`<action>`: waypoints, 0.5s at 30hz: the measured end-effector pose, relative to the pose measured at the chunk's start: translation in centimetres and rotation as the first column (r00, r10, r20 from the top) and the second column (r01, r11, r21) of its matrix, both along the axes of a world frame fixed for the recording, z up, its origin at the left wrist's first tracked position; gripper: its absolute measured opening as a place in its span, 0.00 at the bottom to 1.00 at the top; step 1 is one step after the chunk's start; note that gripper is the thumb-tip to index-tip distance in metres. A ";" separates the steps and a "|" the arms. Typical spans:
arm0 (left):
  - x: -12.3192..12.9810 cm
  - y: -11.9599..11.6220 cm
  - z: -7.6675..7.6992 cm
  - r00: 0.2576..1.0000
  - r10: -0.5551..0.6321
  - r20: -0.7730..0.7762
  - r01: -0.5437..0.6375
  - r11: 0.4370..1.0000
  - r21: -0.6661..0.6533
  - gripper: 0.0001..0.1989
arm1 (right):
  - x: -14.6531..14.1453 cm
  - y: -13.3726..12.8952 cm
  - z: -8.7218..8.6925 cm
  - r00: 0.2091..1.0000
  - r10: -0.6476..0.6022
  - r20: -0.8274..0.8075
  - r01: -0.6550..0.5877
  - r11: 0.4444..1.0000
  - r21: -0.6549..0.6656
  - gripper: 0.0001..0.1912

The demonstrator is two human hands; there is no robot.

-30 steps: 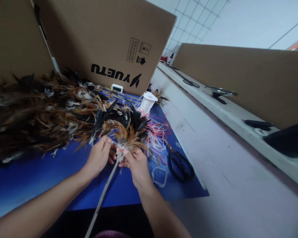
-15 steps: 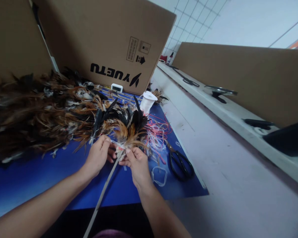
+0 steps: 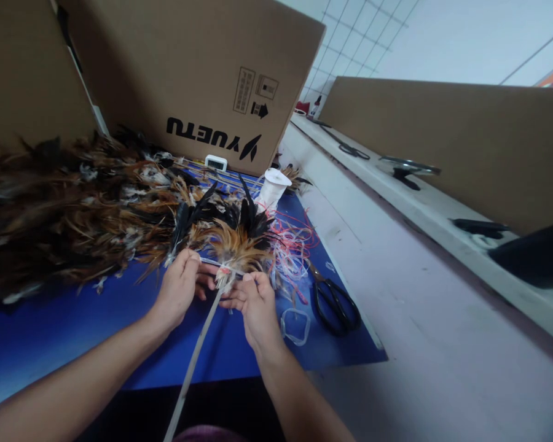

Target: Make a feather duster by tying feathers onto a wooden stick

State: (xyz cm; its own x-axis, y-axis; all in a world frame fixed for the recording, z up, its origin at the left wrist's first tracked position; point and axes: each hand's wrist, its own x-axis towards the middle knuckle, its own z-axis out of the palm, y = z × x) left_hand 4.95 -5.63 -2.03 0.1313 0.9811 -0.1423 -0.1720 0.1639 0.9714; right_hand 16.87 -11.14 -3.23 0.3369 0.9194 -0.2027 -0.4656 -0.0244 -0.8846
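Observation:
A bunch of brown and black feathers (image 3: 233, 242) is bound at the top of a thin pale stick (image 3: 191, 368), which slants down to the bottom edge. Across the binding runs a whitish flat string (image 3: 209, 262), stretched between both hands. My left hand (image 3: 180, 283) pinches its left end, thumb against the fingers. My right hand (image 3: 255, 301) pinches the string on the other side, close to the feather ends, with its lower fingers behind the stick's top. A bit of red shows at the binding. The fingertips behind the bundle are partly hidden.
Loose feathers (image 3: 74, 215) cover the left of the blue table (image 3: 184, 362). Right of the bunch lie a white string spool (image 3: 274, 190), tangled pink and white string (image 3: 292, 245) and black-handled scissors (image 3: 334, 304). A cardboard box (image 3: 188, 67) stands behind; a white ledge (image 3: 419, 215) runs along the right.
My right hand has shifted slightly right, drawing the string out tauter across the binding. The feather bunch has tilted a little to the left, and the stick's lower end has moved right.

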 end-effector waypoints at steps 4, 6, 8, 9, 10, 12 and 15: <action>-0.1 0.1 -0.1 1.000 0.021 0.003 -0.021 1.000 0.011 0.07 | 0.1 -0.1 0.0 1.000 -0.003 0.017 0.003 1.000 0.009 0.17; -0.1 0.1 -0.1 0.999 0.035 0.006 -0.035 0.999 0.009 0.07 | 0.2 -0.1 0.0 0.999 -0.007 0.039 0.007 1.000 -0.001 0.16; -0.1 0.2 -0.1 0.999 0.053 0.004 -0.053 0.999 0.004 0.07 | 0.4 -0.2 -0.1 0.998 -0.006 0.066 0.007 1.000 -0.025 0.16; -0.1 0.2 -0.1 0.998 0.059 0.002 -0.059 0.998 0.004 0.07 | 0.5 -0.2 -0.2 0.997 -0.005 0.079 0.008 0.999 -0.039 0.16; -0.1 0.2 0.0 0.998 0.064 0.000 -0.064 0.998 0.005 0.07 | 0.6 -0.2 -0.3 0.996 -0.008 0.094 0.013 0.999 -0.053 0.16; -0.1 0.2 0.0 0.997 0.073 -0.005 -0.073 0.997 0.015 0.07 | 0.8 -0.2 -0.5 0.991 -0.020 0.130 0.029 0.997 -0.068 0.15; -0.2 0.3 -0.2 0.995 0.100 -0.011 -0.100 0.995 0.026 0.06 | 1.2 -0.2 -0.7 0.976 -0.060 0.211 0.073 0.996 -0.052 0.14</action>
